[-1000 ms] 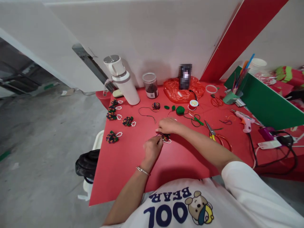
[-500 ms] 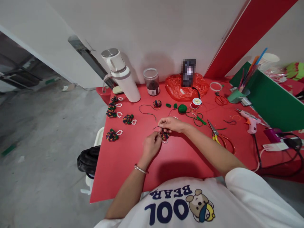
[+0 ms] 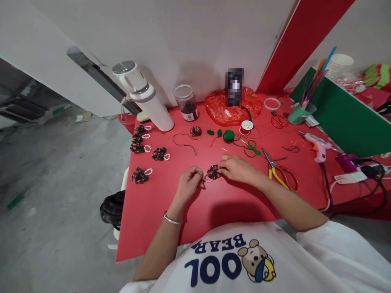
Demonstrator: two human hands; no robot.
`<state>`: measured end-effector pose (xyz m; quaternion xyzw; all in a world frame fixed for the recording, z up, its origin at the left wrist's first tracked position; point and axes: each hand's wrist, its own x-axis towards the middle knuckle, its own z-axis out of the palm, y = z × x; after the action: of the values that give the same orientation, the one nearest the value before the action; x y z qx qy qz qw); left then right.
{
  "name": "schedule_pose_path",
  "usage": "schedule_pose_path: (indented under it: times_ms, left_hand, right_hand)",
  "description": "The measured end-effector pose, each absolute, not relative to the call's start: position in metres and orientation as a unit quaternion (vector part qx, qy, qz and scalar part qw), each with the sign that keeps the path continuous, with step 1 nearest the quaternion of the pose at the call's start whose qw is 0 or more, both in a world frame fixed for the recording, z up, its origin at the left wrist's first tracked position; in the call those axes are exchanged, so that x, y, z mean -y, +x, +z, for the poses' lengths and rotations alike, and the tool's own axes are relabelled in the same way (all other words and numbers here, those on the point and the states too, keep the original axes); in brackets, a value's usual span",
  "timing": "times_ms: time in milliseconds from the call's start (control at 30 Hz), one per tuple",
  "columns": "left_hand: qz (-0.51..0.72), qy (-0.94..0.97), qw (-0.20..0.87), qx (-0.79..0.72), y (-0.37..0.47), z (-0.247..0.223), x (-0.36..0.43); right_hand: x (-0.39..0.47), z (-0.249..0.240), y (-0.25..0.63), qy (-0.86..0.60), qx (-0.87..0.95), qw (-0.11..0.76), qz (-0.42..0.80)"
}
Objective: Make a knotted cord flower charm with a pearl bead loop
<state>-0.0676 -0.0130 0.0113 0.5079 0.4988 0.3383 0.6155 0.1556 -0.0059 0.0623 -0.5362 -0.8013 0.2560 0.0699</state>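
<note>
A dark multicoloured yarn flower (image 3: 213,172) with a loop of white beads (image 3: 209,180) is between my hands, over the red table (image 3: 159,219). My right hand (image 3: 234,167) pinches the flower at its right edge. On the other side, the fingers of my left hand (image 3: 190,180) are closed at the bead loop's left end. Similar yarn flowers with bead loops, such as one at the front left (image 3: 139,176) and another beside it (image 3: 159,154), lie to the left. Beyond my right hand is a needle (image 3: 224,149).
Behind my hands lie a multicoloured yarn ball (image 3: 196,130), a green yarn ball (image 3: 229,136) and a thread spool (image 3: 246,127). Yellow-handled scissors (image 3: 275,169) and a pink glue gun (image 3: 319,147) are on the right. A white flask (image 3: 152,108) and a jar (image 3: 187,103) stand at the back.
My hands have moved apart and the dark strand between them no longer shows. The flower has turned, its bead loop now toward my left hand. The view has shifted slightly.
</note>
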Motion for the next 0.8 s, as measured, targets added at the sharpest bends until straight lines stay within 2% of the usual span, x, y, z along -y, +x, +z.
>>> schedule_pose_path:
  times_ms: [200,433,800]
  left_hand:
    - [0.317,0.559,0.56,-0.523,-0.065,0.0,0.016]
    - [0.315,0.709,0.346,-0.528,-0.065,0.002,0.004]
    - [0.242,0.8,0.33,-0.438,-0.06,0.007,-0.007]
  right_hand:
    - [0.011,0.044,0.159,-0.531,0.788,0.117,0.289]
    - [0.015,0.033,0.162,-0.516,0.781,0.178,0.303]
    - [0.017,0.03,0.158,-0.526,0.756,0.214,0.325]
